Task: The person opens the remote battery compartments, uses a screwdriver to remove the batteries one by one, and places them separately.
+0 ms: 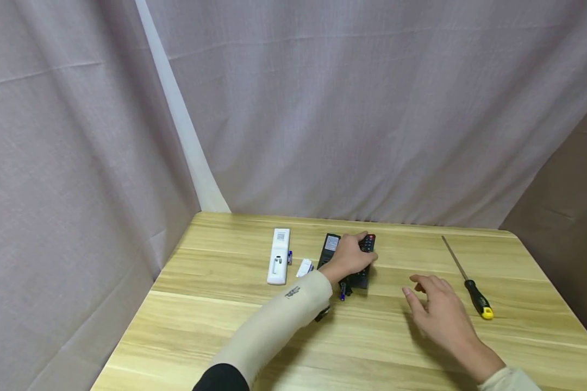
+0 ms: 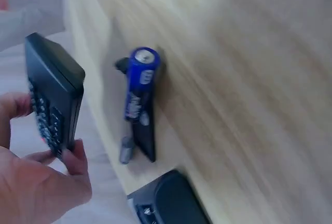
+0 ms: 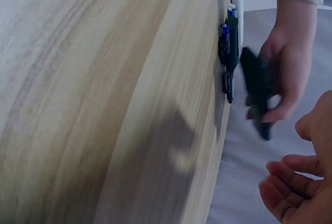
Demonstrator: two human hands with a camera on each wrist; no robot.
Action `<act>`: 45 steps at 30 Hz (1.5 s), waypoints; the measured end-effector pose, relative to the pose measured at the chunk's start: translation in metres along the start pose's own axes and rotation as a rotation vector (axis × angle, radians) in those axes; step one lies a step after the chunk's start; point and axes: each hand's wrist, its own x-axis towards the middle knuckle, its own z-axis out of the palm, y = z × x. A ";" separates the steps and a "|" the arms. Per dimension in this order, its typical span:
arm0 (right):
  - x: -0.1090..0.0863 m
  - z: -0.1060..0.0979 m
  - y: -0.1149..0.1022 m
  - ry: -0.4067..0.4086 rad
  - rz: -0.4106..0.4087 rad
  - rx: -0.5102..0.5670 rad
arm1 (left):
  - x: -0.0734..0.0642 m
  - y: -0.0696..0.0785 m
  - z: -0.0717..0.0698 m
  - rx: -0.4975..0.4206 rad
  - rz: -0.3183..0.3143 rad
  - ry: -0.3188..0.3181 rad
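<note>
My left hand [image 1: 347,256] grips a black remote control [image 1: 361,279] between thumb and fingers. In the left wrist view this remote tilts above the table, its buttons facing the palm side. Beside it lies a second black remote [image 1: 331,243], back up with a pale label. Between them on the table are a blue battery [image 2: 139,86], a small black cover [image 2: 147,140] and a grey-ended battery [image 2: 126,150]. My right hand [image 1: 440,312] hovers over the table to the right, fingers loosely bent, holding nothing.
A white remote [image 1: 279,260] lies at the left, battery bay up, with a blue battery [image 1: 289,257] against its side. A small white cover [image 1: 304,267] sits next to it. A screwdriver [image 1: 476,298] with a black and yellow handle lies right. Curtains [image 1: 347,136] stand behind the table.
</note>
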 end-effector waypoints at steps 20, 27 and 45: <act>-0.001 0.004 -0.015 0.035 -0.084 0.018 | -0.092 -0.039 -0.100 -0.574 0.052 0.012; 0.000 0.009 -0.024 -0.006 -0.118 0.017 | -0.100 -0.042 -0.108 -0.807 0.039 -0.015; -0.008 0.032 -0.086 -0.162 -0.336 0.026 | -0.107 -0.044 -0.102 -0.827 0.058 0.003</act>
